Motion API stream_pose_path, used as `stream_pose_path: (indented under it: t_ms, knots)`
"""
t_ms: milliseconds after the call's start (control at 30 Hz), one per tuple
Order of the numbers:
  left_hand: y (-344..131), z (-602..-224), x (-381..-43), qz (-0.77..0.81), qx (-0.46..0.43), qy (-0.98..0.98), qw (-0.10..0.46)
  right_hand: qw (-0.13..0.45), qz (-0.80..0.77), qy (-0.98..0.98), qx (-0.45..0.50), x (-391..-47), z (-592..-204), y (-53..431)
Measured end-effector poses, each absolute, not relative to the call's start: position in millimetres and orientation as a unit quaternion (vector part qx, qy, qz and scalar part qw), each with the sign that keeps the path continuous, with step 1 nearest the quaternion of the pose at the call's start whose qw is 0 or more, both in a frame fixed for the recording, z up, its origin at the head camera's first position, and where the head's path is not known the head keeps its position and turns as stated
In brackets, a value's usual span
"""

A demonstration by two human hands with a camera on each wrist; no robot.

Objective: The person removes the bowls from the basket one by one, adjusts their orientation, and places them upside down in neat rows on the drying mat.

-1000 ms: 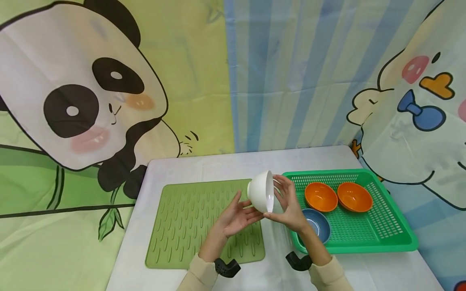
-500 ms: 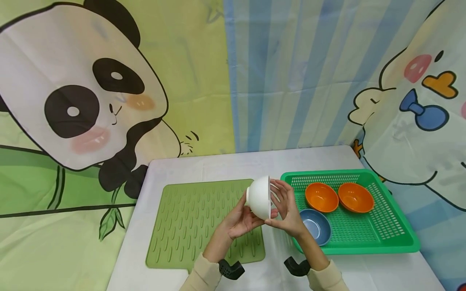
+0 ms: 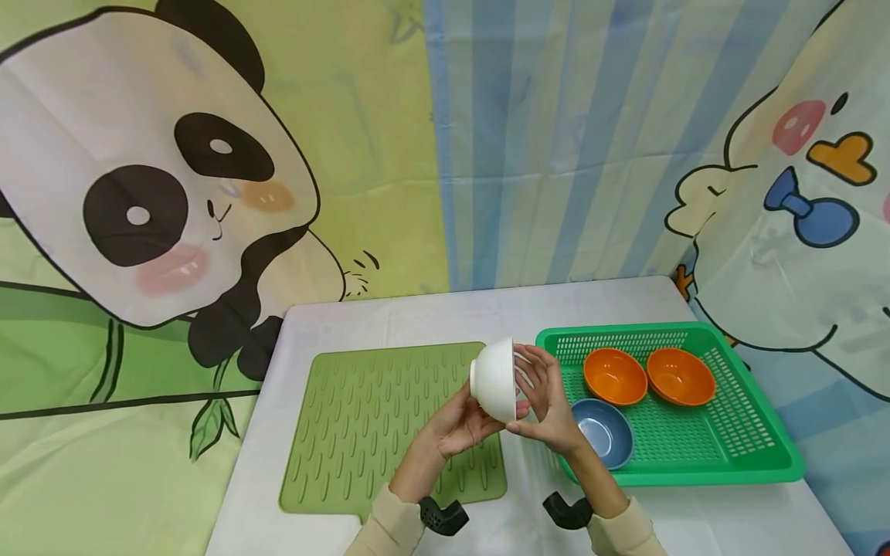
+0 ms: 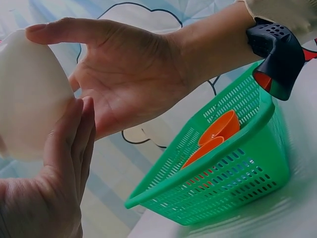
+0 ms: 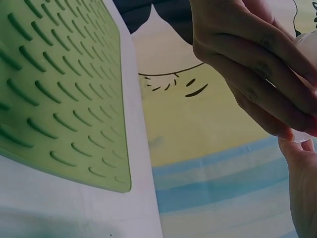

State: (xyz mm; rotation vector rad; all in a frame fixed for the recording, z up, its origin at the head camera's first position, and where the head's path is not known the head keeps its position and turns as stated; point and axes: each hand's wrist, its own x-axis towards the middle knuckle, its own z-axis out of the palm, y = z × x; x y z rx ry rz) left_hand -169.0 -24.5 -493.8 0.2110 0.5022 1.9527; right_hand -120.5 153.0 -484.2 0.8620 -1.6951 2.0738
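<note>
Head view: a smooth white rounded bowl (image 3: 495, 382), tipped on its side, is held above the table (image 3: 389, 316), mouth toward a green perforated plastic basket (image 3: 730, 472). The left hand (image 3: 459, 423) cradles its underside; the right hand (image 3: 545, 401) spans its rim, thumb low and fingers high. For a steady hold, keep the left palm beneath and the right pressure even — the glossy wall could slip. Left wrist view: the basket's slotted outer wall, unseen from above. Right wrist view: curled finger backs — bowl contact, largely hidden, is hard to judge.
</note>
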Motion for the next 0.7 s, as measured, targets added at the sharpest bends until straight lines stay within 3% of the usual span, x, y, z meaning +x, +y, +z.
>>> stream_pose_path:
  t_ms: [500, 700]
  knots:
    - [-25.7, -495.0, -171.0, 0.816, 0.084, 0.239, 0.519, 0.153, 0.719, -0.618, 0.278, -120.2, -490.8, 153.1]
    - [-31.8, -492.7, -177.8, 0.807, 0.067, 0.344, 0.476, 0.148, 0.697, -0.651, 0.263, -120.2, -490.6, 157.0]
